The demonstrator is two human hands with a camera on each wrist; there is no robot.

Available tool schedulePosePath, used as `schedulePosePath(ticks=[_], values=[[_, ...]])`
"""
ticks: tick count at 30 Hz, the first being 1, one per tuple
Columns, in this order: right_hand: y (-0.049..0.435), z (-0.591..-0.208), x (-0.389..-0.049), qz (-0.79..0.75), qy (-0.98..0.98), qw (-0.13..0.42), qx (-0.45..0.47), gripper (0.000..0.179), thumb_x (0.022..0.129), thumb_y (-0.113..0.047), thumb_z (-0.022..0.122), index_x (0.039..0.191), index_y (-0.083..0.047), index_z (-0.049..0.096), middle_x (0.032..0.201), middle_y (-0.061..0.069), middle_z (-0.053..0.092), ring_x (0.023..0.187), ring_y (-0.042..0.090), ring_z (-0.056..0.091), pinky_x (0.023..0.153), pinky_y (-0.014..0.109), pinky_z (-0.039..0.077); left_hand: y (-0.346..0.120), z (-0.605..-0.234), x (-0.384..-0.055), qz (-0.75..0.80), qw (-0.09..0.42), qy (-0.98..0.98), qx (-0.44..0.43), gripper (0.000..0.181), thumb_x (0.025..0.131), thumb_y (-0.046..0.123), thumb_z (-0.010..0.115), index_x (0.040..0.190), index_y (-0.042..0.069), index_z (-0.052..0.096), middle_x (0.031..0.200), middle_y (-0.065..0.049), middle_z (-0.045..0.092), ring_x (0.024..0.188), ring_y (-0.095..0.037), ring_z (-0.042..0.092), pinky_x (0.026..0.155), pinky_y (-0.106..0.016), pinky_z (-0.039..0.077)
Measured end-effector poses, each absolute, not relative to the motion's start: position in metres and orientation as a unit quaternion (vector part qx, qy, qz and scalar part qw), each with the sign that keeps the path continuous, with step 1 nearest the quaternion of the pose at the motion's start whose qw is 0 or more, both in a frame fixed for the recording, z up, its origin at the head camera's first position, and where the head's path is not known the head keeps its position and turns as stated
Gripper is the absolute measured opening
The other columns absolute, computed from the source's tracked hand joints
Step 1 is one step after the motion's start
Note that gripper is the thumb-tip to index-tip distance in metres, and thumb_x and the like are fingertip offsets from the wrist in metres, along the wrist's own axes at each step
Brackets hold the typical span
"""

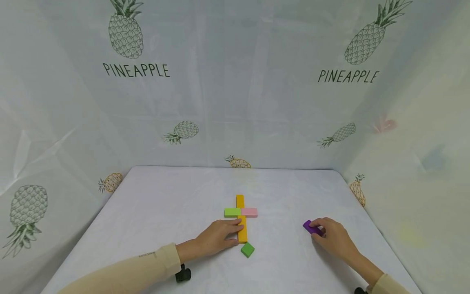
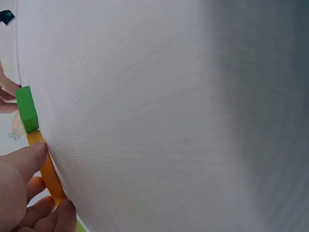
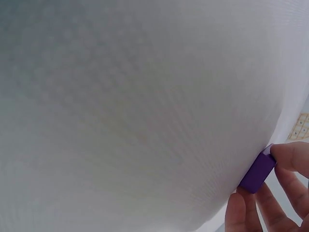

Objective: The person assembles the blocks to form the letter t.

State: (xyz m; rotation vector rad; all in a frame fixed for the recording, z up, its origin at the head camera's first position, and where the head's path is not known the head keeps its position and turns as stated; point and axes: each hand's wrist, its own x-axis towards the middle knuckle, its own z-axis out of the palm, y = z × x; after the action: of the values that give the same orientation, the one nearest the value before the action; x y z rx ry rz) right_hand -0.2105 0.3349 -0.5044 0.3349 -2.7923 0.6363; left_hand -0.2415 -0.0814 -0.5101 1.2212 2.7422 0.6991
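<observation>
My left hand (image 1: 219,237) has its thumb and fingers about the long yellow block (image 1: 242,233), which lies lengthwise away from me. In the left wrist view the thumb is near one end of that yellow block (image 2: 50,175) and the fingertips near the other. Just off its near end a green block (image 1: 247,249) lies turned cornerwise. Beyond its far end, a light green block (image 1: 232,212) and a pink block (image 1: 249,212) meet end to end, with another yellow block (image 1: 240,201) behind. Out to the right, my right hand (image 1: 334,238) pinches a purple block (image 1: 312,227) between thumb and fingers.
A white cloth-covered table (image 1: 176,196) carries all the blocks. Behind and beside it hangs a pale curtain (image 1: 235,94) printed with pineapples. Dark wrist-worn gear (image 1: 183,273) shows under the left sleeve (image 1: 147,263).
</observation>
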Motion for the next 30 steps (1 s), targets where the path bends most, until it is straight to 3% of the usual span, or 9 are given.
schedulePosePath(ticks=[30], values=[[0.3358,-0.5052,-0.2125,0.197,-0.962,0.141,0.125,0.027,0.08,-0.004,0.089,0.103,-0.015,0.079,0.094,0.0,0.073,0.078,0.011,0.064,0.065,0.026,0.053,-0.0805,-0.5085,-0.2398,0.223,0.03,0.892,0.393,0.054,0.1,0.024,0.077,0.149,0.006,0.061,0.158,-0.008,0.054,0.145,-0.021,0.053,0.116,-0.041,0.048]])
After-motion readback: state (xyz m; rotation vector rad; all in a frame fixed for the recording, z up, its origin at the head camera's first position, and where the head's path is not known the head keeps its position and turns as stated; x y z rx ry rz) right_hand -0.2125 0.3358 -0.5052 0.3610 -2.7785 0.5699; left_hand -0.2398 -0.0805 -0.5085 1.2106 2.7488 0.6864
